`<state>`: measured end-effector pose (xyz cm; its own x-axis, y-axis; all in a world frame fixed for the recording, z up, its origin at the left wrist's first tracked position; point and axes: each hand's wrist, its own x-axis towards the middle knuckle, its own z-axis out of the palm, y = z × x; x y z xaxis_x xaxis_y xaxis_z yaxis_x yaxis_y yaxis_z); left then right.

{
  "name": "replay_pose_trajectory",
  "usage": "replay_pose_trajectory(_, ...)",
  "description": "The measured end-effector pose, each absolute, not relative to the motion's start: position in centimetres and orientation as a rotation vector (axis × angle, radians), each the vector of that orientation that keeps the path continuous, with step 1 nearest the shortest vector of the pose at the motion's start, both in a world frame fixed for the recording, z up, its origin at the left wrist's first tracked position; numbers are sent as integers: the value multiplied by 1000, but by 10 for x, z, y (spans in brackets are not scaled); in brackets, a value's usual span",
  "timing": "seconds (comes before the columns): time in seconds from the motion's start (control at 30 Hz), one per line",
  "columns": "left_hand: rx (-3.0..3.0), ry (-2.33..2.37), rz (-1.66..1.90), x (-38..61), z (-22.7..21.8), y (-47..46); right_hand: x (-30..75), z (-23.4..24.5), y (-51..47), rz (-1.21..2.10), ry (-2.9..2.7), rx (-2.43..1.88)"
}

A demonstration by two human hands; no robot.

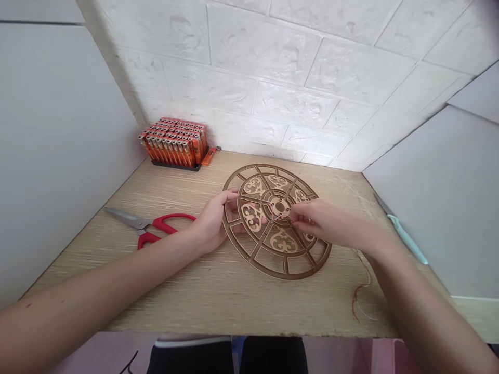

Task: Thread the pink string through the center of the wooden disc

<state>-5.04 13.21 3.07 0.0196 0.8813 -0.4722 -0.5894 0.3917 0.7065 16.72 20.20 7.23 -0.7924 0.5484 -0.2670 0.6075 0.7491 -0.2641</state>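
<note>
The round, brown, laser-cut wooden openwork disc (283, 241) lies flat on the pale wood-grain surface (218, 296), directly beneath and between the hands. The left hand (210, 223) grasps the disc's left side, fingers curled over the outer ring, a hold that appears to keep the disc from sliding. The right hand (315, 221) is positioned at the central hub (279, 206), its fingertips (293, 221) pinched together; anything held there is too fine to identify. Thin red wires (360, 285) lie loose below the right hand, and a teal-handled knife (405, 239) lies farther right. Red-handled steel scissors (163, 223) rest left of the left hand. Beyond that hand, orange lighters (173, 143) stand packed in a black tray (175, 165), with one loose orange lighter (208, 156) beside it.
</note>
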Motion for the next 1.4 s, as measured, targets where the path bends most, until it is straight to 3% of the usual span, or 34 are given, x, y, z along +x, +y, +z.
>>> replay_pose_trajectory(0.37, 356, 1023, 1186, -52, 32, 132, 166, 74, 201, -557, 2788, 949)
replay_pose_trajectory(0.67, 378, 1036, 1194, -52, 33, 132, 173, 86, 209, -838, 2781, 1046)
replay_pose_trajectory(0.8, 391, 1039, 1179, -53, 33, 132, 186, 92, 216, -825, 2767, 1163)
replay_pose_trajectory(1.07, 435, 1094, 1212, -63, 37, 139, 207, 84, 225, -629, 2198, 1343)
replay_pose_trajectory(1.4, 526, 1223, 1098, -71, 41, 147, 197, 83, 224, -631, 2295, 1273)
